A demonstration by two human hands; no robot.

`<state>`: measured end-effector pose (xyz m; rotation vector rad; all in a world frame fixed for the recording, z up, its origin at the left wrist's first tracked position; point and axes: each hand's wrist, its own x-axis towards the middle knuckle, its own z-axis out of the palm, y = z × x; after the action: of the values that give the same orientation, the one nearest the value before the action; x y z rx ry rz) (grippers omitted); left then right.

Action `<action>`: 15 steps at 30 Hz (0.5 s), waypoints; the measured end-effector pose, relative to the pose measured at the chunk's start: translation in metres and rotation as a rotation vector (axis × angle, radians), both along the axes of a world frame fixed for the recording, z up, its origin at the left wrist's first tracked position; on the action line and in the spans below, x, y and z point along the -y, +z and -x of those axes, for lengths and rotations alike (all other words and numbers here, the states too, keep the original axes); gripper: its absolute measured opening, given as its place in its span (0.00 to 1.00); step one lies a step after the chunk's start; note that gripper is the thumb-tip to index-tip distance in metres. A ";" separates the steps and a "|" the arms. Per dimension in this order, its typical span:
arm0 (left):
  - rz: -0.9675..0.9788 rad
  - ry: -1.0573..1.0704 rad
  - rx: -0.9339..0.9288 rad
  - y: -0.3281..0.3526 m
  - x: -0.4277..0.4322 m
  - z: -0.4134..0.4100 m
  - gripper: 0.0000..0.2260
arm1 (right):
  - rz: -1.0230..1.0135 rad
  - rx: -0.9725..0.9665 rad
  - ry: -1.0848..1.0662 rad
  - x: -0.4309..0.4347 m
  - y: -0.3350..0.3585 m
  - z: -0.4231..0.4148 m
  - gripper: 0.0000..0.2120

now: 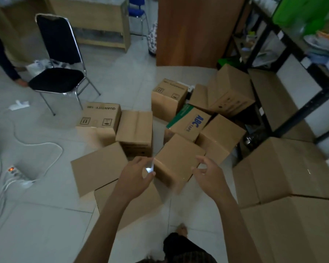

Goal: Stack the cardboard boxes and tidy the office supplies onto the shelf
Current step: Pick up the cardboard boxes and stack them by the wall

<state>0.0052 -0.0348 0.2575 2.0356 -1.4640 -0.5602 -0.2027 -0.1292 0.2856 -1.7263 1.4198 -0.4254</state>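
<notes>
A small plain cardboard box (177,158) sits tilted at the centre, its lower edge blurred. My left hand (137,173) holds its left edge, where shiny tape glints, with fingers on top and thumb on the front face. My right hand (209,173) curls round its right corner, thumb against the side. Several more cardboard boxes lie scattered behind it, among them an ABC Tape box (190,122) and a box printed "QUANTITY" (101,116). A black metal shelf (285,38) with mixed supplies stands at the right.
Large boxes (285,171) fill the floor at the right. A flattened cardboard sheet (99,168) lies to the left. A black chair (59,73) stands at the back left, with another person's hand (21,82) beside it. A power strip (15,172) and white cable (51,147) lie at the left.
</notes>
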 end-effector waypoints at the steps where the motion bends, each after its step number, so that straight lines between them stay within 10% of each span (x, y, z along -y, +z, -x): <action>1: -0.003 0.011 -0.009 -0.003 0.001 -0.003 0.20 | -0.004 -0.016 0.012 0.004 -0.002 -0.003 0.19; 15: -0.167 -0.032 -0.037 -0.061 0.106 -0.020 0.22 | -0.106 -0.169 0.072 0.107 -0.065 -0.011 0.21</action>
<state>0.0248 -0.1403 0.1964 2.1188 -1.4734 -0.7521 -0.1915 -0.2358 0.2202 -1.7536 1.4665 -0.1651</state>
